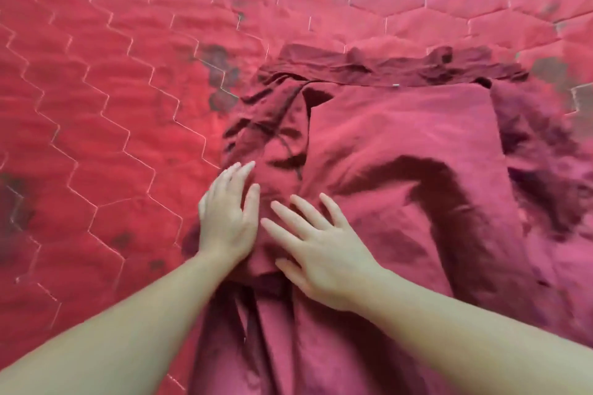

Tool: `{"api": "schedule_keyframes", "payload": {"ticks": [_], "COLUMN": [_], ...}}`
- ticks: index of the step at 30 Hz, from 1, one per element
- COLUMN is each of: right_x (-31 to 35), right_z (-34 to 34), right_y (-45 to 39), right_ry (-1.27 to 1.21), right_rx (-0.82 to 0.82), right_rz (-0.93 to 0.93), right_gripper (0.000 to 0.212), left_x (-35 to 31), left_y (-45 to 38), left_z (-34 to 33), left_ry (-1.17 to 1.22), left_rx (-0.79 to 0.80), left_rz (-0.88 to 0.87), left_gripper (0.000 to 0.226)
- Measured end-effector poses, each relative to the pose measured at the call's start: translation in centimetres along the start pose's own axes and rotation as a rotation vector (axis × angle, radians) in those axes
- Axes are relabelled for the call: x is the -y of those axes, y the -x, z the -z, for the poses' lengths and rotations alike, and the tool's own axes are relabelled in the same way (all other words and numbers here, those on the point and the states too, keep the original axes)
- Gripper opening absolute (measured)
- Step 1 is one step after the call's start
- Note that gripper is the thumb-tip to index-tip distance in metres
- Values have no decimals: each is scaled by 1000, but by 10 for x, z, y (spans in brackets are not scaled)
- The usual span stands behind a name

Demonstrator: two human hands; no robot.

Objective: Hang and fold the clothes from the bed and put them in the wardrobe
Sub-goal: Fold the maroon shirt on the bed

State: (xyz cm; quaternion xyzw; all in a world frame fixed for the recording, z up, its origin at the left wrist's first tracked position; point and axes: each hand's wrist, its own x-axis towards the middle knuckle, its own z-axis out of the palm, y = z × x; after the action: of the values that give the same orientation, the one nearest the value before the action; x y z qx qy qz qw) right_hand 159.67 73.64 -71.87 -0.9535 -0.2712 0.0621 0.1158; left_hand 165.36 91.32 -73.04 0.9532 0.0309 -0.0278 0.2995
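Note:
A dark red garment [401,151] lies spread on the bed, its waistband or collar edge at the far end and its length running toward me. One side panel is folded over the middle, and the left part is creased. My left hand [229,215] rests flat on the garment's left edge, fingers apart. My right hand [321,250] lies flat on the cloth just beside it, fingers spread. Neither hand grips anything.
The bed is covered by a red quilted bedspread [106,112] with white hexagon stitching and dark grey blotches. It stretches to the left and beyond the garment. No wardrobe or hanger is in view.

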Motion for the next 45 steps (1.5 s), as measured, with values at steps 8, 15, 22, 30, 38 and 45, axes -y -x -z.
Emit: {"api": "schedule_keyframes", "payload": {"ticks": [8, 15, 22, 30, 38, 45], "right_x": [-47, 11, -6, 10, 58, 178], "right_z": [25, 14, 7, 9, -4, 26], "right_y": [-12, -26, -19, -17, 32, 76], "right_ry": [225, 141, -201, -539, -7, -727], "right_rx": [83, 130, -175, -363, -15, 89], "right_rz": [-179, -14, -289, -645, -375, -413], "right_gripper": [51, 65, 26, 28, 78, 80], "left_x": [28, 1, 16, 5, 16, -1], "left_y": [7, 15, 36, 77, 103, 94], "left_z": [24, 36, 36, 37, 46, 128], "left_ry": [155, 538, 452, -294, -326, 1022], "left_rx": [-25, 322, 423, 358, 291, 282], "left_rz": [325, 684, 645, 255, 253, 725], "left_gripper": [37, 29, 50, 55, 22, 17]}}
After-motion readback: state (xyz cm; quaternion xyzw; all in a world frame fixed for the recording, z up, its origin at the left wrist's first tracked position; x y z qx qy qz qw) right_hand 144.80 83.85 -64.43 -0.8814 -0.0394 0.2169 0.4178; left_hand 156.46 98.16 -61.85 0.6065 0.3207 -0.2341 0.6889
